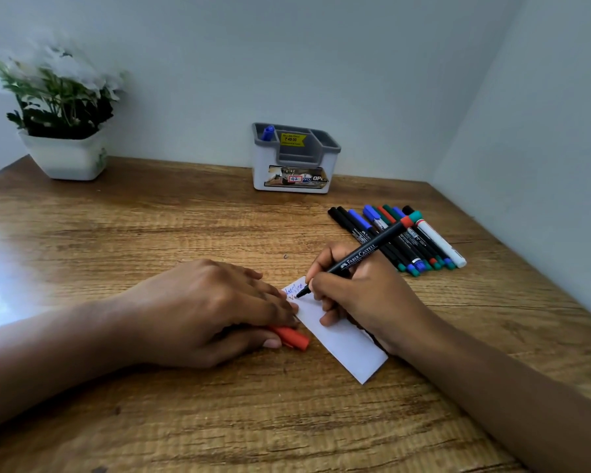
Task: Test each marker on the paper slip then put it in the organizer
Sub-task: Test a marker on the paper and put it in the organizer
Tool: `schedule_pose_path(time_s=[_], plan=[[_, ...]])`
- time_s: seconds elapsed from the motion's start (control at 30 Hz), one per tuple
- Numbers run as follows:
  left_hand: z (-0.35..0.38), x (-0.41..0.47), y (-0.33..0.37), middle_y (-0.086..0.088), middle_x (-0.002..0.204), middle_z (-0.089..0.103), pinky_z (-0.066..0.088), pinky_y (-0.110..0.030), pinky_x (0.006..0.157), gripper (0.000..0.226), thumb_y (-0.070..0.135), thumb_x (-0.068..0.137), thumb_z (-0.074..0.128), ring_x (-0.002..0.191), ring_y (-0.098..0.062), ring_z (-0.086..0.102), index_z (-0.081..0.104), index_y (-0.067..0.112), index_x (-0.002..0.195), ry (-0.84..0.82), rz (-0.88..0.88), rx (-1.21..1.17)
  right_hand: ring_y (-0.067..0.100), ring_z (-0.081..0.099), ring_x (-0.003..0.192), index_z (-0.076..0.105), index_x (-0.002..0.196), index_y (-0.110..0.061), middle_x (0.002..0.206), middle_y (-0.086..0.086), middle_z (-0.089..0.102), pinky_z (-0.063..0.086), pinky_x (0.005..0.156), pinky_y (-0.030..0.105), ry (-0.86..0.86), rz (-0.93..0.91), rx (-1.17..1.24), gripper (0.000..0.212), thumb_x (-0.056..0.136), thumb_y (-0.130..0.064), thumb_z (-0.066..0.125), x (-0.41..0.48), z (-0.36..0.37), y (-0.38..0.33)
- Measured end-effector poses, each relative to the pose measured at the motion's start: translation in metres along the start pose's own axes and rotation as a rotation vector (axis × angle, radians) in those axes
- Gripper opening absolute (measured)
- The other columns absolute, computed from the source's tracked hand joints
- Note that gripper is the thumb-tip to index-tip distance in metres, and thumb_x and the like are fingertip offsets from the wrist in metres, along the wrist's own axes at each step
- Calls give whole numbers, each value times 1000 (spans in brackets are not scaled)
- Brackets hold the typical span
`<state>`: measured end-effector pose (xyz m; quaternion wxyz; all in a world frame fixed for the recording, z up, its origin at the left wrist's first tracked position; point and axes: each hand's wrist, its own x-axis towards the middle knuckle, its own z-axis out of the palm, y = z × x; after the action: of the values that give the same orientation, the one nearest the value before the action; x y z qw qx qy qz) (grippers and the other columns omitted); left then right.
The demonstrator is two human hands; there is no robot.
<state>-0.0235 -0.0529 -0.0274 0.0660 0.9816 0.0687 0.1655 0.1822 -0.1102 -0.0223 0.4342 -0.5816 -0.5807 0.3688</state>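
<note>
Brown wood covers the desk (185,216), and pale walls meet in a corner behind it. Far left, a white flower pot (64,155) stands by the wall.

Next comes the left hand (215,302). It lies low on the desk. Its fingers (270,302) reach right and press the left edge of the paper slip (342,339). A red cap (292,339) sits tucked under those fingers, with the thumb touching its near end, so the hand seems to hold it.

Back by the wall stands the organizer (296,158). One blue marker (268,133) is already in its left slot.

The slip lies slanted between the two hands. Blue writing and a small red mark show at its far end.

The right hand (362,295) rests on the slip's right side and grips the marker (359,256) like a pencil. The tip touches the paper. The marker slants from the tip, low on the left, up to its red end on the right.

I think this marker is being tested now. The tip points toward the cap, and the cap is just beside it, so capping looks easy. The organizer is straight ahead and well apart from the right hand, so a long reach comes after.

Far right, a pile of markers (396,237) waits, lying side by side.
</note>
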Motion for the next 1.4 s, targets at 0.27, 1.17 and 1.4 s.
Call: schedule_pose_path(time_s=[0.27,1.17,1.4], plan=[[0,0,-1,15,121,67,48,-29,99,31,38,97,49,117,0,58,66,26,120,1,3,0,10,53,51,62,78,-2,60,2,56,51,48,27,37,21,-18,4,78,-6,62,0,2,0],[1,0,-3,17,121,66,49,-32,100,31,40,97,48,118,4,56,65,30,121,23,13,1,7,58,51,67,77,-3,58,1,62,48,49,20,22,23,-56,4,77,-4,63,3,-3,1],[2,0,-4,17,122,65,49,-33,100,31,39,97,48,118,5,55,64,30,122,28,16,-3,10,58,52,65,79,0,59,4,61,49,50,23,43,23,-22,6,79,-5,63,2,-4,4]])
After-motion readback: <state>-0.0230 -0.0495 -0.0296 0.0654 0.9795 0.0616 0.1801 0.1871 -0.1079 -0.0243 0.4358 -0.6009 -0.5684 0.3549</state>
